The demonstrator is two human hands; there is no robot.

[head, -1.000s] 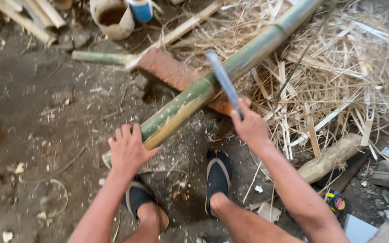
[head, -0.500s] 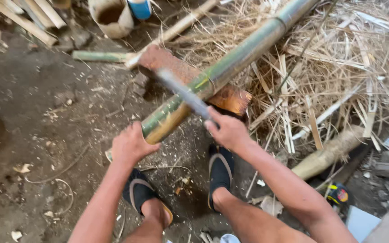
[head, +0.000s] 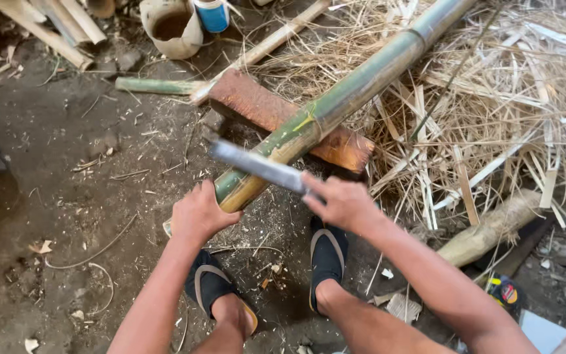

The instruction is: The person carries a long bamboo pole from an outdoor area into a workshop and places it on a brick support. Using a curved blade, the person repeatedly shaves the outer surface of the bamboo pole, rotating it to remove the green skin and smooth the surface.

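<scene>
Green bamboo pole (head: 335, 108) under left hand (head: 199, 213), blade (head: 257, 167) in right hand (head: 342, 203).

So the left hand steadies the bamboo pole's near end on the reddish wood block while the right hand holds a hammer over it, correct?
Not a hammer: the head view shows the right hand gripping a long flat blade. The left hand does steady the bamboo pole on the reddish wood block.
</scene>
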